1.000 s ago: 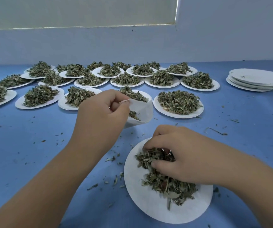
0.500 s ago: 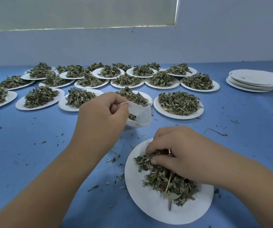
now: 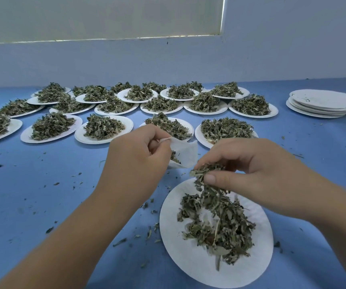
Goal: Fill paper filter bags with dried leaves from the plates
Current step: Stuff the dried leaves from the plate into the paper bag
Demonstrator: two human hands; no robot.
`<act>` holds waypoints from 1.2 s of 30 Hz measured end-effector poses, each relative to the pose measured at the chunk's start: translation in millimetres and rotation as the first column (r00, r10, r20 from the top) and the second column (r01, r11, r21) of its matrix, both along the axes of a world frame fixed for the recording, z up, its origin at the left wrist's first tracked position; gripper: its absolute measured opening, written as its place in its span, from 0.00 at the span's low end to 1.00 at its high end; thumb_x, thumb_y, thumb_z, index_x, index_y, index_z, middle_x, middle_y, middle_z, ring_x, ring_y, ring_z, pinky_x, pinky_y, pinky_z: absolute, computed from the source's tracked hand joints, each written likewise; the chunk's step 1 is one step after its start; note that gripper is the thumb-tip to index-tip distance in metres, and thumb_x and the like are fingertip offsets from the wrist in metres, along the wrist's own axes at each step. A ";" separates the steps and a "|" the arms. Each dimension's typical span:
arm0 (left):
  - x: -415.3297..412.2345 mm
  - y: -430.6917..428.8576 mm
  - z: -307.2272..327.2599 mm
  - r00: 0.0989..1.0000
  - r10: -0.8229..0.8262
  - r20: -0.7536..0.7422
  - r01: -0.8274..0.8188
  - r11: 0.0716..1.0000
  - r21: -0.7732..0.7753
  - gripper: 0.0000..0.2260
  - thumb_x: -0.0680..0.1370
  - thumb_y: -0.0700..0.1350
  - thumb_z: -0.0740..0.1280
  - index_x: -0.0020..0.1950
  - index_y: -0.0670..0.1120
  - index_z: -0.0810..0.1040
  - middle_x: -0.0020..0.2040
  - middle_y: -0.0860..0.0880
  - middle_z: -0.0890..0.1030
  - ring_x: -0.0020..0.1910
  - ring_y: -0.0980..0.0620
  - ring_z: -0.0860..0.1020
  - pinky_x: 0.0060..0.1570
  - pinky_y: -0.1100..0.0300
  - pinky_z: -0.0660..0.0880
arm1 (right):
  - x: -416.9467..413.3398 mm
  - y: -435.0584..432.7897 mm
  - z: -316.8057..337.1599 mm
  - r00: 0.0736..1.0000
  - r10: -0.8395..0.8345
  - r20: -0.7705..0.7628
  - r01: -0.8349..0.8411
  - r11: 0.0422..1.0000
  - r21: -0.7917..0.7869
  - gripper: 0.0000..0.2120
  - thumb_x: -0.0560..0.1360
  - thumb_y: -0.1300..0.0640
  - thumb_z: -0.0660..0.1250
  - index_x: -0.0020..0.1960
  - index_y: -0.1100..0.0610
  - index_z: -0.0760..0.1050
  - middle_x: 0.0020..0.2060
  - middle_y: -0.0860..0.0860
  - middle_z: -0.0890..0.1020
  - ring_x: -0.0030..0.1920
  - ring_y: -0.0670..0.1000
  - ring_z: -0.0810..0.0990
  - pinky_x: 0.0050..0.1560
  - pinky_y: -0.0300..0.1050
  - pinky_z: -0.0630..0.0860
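Leaves lifted beside the bag
Left hand [image 3: 134, 157] pinches the filter bag [image 3: 183, 154] open; right hand [image 3: 251, 170] grips dried leaves [image 3: 206, 171] above the plate [image 3: 188, 261].

A small white paper filter bag [image 3: 183, 154], mouth open and a few leaves inside, is pinched at its upper edge by the left hand [image 3: 134, 155]. Just right of it the right hand [image 3: 251, 163] pinches a tuft of dried green leaves [image 3: 206, 171] (strands trailing down) over a round white paper plate [image 3: 193, 265] carrying a loose heap. Behind, rows of like plates [image 3: 80, 137] hold fuller heaps.
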State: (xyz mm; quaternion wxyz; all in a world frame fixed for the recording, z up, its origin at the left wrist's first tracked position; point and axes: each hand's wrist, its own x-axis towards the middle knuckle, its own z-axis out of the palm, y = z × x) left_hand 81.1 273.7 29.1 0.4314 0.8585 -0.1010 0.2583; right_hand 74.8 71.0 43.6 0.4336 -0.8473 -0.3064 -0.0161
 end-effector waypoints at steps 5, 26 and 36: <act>-3.0 -4.5 -2.1 0.999 -0.037 0.011 0.037 0.999 0.036 0.11 0.77 0.40 0.67 0.37 0.53 0.76 0.31 0.50 0.73 0.25 0.58 0.67 0.26 0.72 0.62 | -0.9 0.3 2.4 0.998 -0.062 0.028 0.057 0.987 0.153 0.08 0.70 0.50 0.74 0.49 0.43 0.81 0.39 0.48 0.81 0.41 0.50 0.80 0.47 0.56 0.78; -9.4 -23.6 -5.7 0.974 -0.177 -0.139 0.165 0.982 -0.094 0.11 0.76 0.40 0.68 0.35 0.52 0.79 0.27 0.43 0.68 0.24 0.57 0.62 0.26 0.69 0.61 | -10.5 19.6 -7.0 0.867 -0.240 0.436 0.350 0.917 -0.192 0.01 0.71 0.57 0.74 0.43 0.52 0.84 0.36 0.47 0.80 0.33 0.42 0.71 0.35 0.39 0.72; -10.7 -23.7 -4.8 0.975 -0.169 -0.146 0.149 0.979 -0.138 0.09 0.75 0.40 0.68 0.37 0.51 0.81 0.25 0.47 0.71 0.23 0.58 0.64 0.24 0.71 0.61 | -9.0 19.0 -11.5 0.834 -0.275 0.478 0.346 0.936 -0.066 0.08 0.69 0.55 0.76 0.39 0.52 0.77 0.38 0.45 0.75 0.36 0.45 0.74 0.36 0.40 0.72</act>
